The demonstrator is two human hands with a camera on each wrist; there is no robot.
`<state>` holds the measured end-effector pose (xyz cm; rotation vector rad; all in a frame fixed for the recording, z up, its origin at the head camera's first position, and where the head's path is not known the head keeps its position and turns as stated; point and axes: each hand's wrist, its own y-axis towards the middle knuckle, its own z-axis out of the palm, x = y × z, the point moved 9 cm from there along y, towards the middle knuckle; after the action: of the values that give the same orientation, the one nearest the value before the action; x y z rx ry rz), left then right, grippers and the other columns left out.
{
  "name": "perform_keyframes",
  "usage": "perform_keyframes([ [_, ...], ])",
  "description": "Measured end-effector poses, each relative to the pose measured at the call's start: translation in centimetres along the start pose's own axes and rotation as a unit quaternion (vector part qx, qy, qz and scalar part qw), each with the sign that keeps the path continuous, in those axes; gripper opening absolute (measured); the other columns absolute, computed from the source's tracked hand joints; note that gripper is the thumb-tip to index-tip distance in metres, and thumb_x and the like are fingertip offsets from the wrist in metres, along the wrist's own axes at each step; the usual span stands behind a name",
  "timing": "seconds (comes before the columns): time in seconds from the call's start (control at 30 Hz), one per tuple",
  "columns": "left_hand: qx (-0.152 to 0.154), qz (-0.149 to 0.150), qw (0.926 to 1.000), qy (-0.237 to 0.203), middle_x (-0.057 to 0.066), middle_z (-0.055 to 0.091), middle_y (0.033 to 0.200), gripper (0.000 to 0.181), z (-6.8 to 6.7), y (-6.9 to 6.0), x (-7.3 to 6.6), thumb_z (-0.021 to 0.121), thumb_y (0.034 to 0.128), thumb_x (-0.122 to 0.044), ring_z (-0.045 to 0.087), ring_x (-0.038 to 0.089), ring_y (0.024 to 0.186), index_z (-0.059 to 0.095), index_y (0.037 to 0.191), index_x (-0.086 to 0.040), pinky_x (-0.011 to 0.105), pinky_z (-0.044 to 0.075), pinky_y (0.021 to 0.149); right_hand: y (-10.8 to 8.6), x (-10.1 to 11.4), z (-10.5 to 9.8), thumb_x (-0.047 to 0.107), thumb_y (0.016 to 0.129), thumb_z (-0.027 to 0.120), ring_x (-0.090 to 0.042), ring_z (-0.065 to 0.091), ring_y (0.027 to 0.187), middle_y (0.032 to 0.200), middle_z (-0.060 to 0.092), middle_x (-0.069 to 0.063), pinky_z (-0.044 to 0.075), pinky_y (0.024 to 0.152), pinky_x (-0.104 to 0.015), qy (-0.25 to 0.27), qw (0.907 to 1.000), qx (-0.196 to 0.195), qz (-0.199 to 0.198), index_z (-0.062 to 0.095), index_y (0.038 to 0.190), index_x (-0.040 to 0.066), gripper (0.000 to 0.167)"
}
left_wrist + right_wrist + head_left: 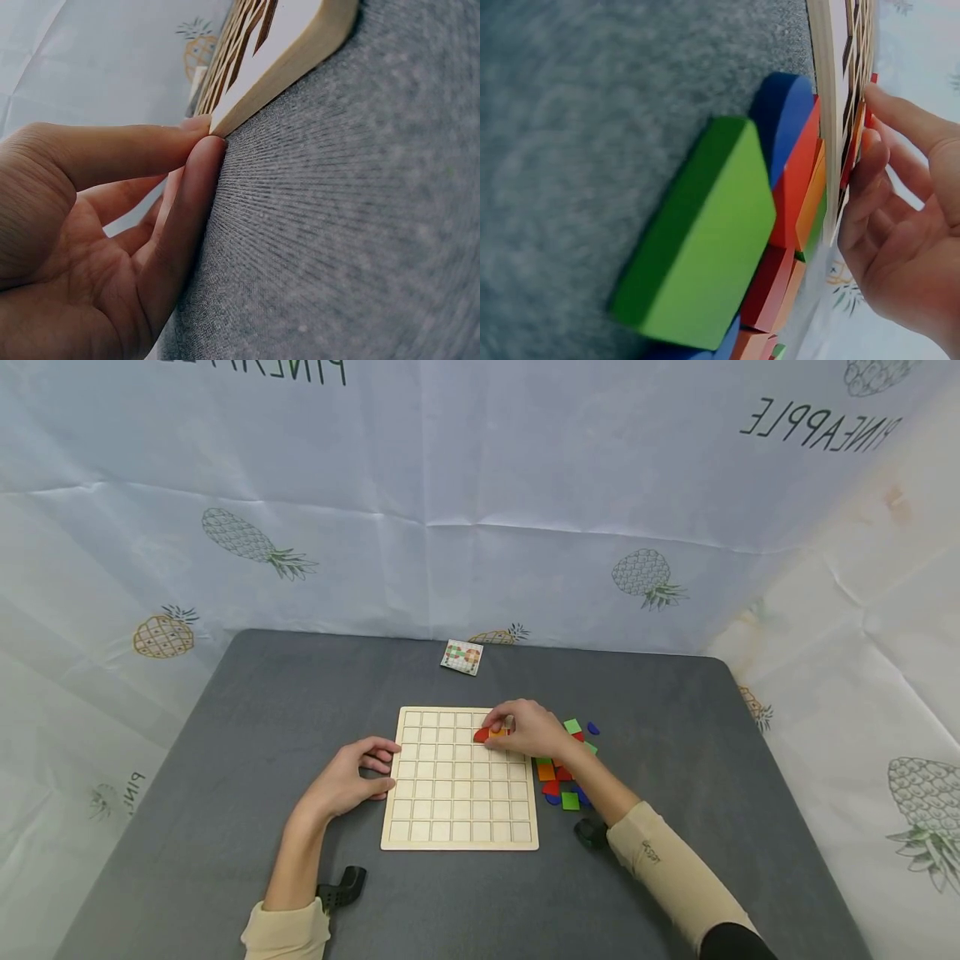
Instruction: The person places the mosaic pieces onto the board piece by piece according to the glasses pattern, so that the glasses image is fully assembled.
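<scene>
On the grey table lies a pale wooden grid board. At its left edge, the fingertips and thumb of my left hand grip the rim; the left wrist view shows the thumb and a finger of this hand meeting at the board's edge. Over the upper right cells, my right hand pinches an orange piece. A red piece with a curved side is just left of it on the board. In the right wrist view, the right hand partly hides the pieces at its fingertips.
Loose green, orange, red and blue pieces lie beside the board's right edge, partly under the right forearm. A small patterned card lies near the table's back edge. A pineapple-print cloth hangs behind the table.
</scene>
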<state>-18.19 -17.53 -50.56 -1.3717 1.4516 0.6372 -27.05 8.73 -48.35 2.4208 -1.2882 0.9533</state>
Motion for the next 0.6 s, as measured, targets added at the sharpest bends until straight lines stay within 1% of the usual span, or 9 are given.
perform_keyframes([
  [0.1, 0.000, 0.001, 1.0000, 0.001, 0.024, 0.060, 0.127, 0.050, 0.00, -0.01, -0.02, 0.079, 0.0925, 0.007, 0.064, 0.030, 0.109, 0.063, 0.140, 0.002, 0.031, 0.067, 0.074, 0.06, 0.22, 0.03, 0.028, 0.095, 0.086, -0.008, 0.053, 0.066, 0.102, 0.077, 0.000, 0.044, 0.058, -0.022, -0.009, 0.9999, 0.002, -0.005, 0.081, 0.114, 0.015, 0.024],
  [0.27, 0.000, 0.003, 1.0000, -0.001, 0.024, 0.060, 0.127, 0.050, -0.05, -0.02, -0.11, 0.078, 0.0926, 0.007, 0.064, 0.030, 0.109, 0.063, 0.140, 0.002, 0.032, 0.067, 0.074, 0.10, 0.43, 0.06, 0.028, 0.095, 0.086, -0.008, 0.050, 0.064, 0.102, 0.076, -0.001, 0.039, 0.056, -0.021, -0.007, 0.9999, 0.008, -0.006, 0.081, 0.116, 0.016, 0.025],
  [0.37, -0.001, 0.003, 1.0000, 0.000, 0.024, 0.060, 0.127, 0.050, -0.07, -0.01, -0.13, 0.078, 0.0924, 0.007, 0.064, 0.030, 0.109, 0.063, 0.139, 0.002, 0.032, 0.067, 0.074, 0.15, 0.44, 0.12, 0.028, 0.095, 0.086, -0.008, 0.049, 0.063, 0.102, 0.075, -0.001, 0.037, 0.055, -0.021, -0.005, 0.9999, 0.010, -0.004, 0.081, 0.116, 0.015, 0.025],
  [0.6, -0.004, 0.003, 1.0000, -0.001, 0.023, 0.060, 0.126, 0.050, 0.00, -0.12, 0.03, 0.079, 0.0917, 0.007, 0.064, 0.029, 0.107, 0.063, 0.139, 0.002, 0.033, 0.067, 0.073, 0.19, 0.49, 0.27, 0.028, 0.096, 0.086, -0.008, 0.048, 0.063, 0.102, 0.076, 0.000, 0.036, 0.054, -0.022, -0.020, 0.9997, 0.010, 0.006, 0.081, 0.115, 0.016, 0.023],
])
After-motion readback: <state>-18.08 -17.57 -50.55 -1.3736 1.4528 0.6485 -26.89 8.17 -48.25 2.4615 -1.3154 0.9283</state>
